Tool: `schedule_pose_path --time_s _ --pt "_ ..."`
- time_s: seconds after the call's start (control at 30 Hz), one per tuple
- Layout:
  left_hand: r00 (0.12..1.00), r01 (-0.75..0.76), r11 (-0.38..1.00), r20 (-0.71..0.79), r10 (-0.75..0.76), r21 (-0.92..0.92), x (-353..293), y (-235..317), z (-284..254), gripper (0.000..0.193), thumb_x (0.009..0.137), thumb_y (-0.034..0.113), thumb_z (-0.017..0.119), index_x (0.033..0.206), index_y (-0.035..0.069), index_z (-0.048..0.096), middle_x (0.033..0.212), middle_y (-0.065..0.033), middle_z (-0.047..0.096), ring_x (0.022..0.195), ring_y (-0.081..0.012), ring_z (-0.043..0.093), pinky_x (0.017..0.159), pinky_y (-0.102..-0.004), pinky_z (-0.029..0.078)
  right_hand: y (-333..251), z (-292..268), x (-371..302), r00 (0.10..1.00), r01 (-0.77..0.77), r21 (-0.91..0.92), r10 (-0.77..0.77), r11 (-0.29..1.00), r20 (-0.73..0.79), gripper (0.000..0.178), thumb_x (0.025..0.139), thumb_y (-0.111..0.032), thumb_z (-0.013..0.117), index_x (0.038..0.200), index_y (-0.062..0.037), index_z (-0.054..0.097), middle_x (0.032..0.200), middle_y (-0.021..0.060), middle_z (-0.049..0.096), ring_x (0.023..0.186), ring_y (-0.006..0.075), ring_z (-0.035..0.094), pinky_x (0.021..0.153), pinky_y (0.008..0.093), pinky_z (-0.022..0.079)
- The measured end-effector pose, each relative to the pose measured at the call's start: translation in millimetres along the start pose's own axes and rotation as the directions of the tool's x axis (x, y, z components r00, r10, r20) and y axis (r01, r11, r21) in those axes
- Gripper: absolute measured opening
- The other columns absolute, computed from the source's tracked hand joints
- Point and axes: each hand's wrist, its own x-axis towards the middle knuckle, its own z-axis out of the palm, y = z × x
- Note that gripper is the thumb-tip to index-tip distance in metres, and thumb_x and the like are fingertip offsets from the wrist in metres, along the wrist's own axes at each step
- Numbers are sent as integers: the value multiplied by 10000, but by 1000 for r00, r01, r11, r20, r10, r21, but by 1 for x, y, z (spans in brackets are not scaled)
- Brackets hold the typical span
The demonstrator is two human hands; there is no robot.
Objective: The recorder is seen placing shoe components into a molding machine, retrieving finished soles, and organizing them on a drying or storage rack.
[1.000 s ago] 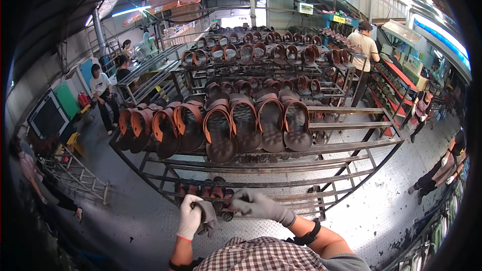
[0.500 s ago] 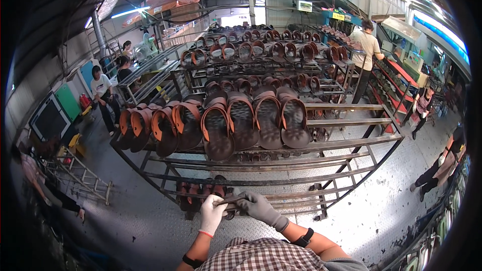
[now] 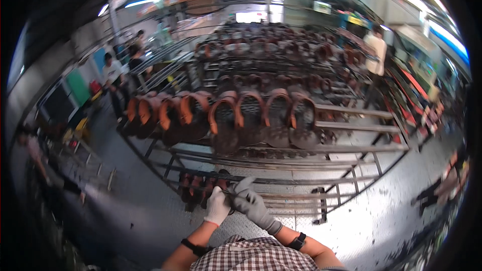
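My left hand (image 3: 218, 208), in a white glove with a red cuff edge, is closed on a dark flat piece (image 3: 230, 196). That piece is small and blurred, so its kind does not show. My right hand (image 3: 254, 206), in a grey glove, is closed on the same piece from the right, its upper fingers slightly raised. Both hands are close together in front of the metal rack (image 3: 351, 148). Ahead of them, a row of brown sandals (image 3: 250, 115) with orange-brown edged straps stands on the rack's top bars.
More sandals (image 3: 193, 186) sit low in the rack, beyond my left hand. Further racks full of sandals (image 3: 251, 47) stand behind. Several people are around the room, including one in a light shirt (image 3: 375, 52) at the right. A metal frame (image 3: 98, 163) stands at the left.
The view has swung, so the rack appears shifted right and blurred. My right hand has turned, with its fingers higher up. The dark piece stays between both hands.
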Motion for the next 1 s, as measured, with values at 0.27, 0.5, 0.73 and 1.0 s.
schedule_pose_path --time_s 0.27,0.5,0.73,1.0 --pt "623 490 -458 665 -412 -742 20 14 2 171 977 77 469 946 72 637 808 -23 626 660 -168 574 625 -295 476 -19 -7 19 831 545 -551 -492 632 257 151 928 -121 733 1007 -9 668 889 144 727 716 198 676 669 352 532" --pt "805 -288 -518 90 -587 -805 0 -122 103 438 1057 176 336 1452 9 422 1366 -112 586 1174 -212 614 995 -352 490 -27 63 52 488 871 -372 -469 321 736 135 870 -80 755 956 -46 657 804 158 700 668 278 660 613 400 494" --pt "951 -151 191 -195 -241 -970 -24 -240 -39 580 917 111 744 1404 129 431 851 29 475 812 -133 546 649 -372 485 -18 167 42 398 828 -141 -391 543 830 181 864 -59 737 1029 -17 673 897 161 712 791 320 710 702 384 556" --pt "908 -417 -885 54 -416 206 -16 -129 -164 632 976 384 534 1546 146 399 1536 -102 477 1428 -287 435 1168 -457 300 -20 207 59 413 795 -117 -389 596 824 226 889 -184 657 1069 -77 573 806 174 641 717 370 663 640 462 526"
